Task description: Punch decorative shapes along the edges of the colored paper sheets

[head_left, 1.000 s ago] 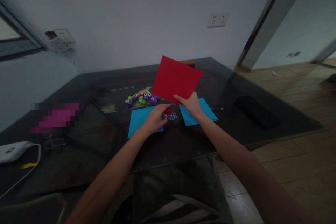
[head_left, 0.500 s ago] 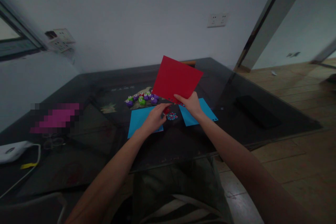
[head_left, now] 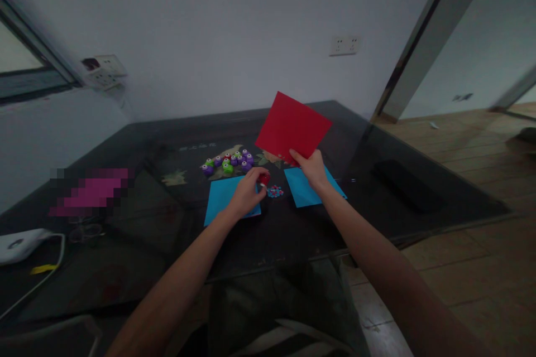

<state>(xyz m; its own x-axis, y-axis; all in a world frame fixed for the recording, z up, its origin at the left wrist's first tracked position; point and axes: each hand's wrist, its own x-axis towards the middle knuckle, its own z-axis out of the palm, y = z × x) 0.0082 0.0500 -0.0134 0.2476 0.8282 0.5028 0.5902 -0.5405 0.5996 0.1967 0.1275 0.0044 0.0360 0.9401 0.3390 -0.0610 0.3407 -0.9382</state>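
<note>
Right hand pinches red sheet by lower edge, tilted up, frame centre. Left hand grips red punch (over blue sheet), confetti just right.

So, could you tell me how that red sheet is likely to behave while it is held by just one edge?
The red sheet stands up flat from the right hand, which grips only its lower edge, so it is probably fairly stiff card. It looks thin, so likely very light and easy to crease. The left hand holds a small red punch beside it.
</note>
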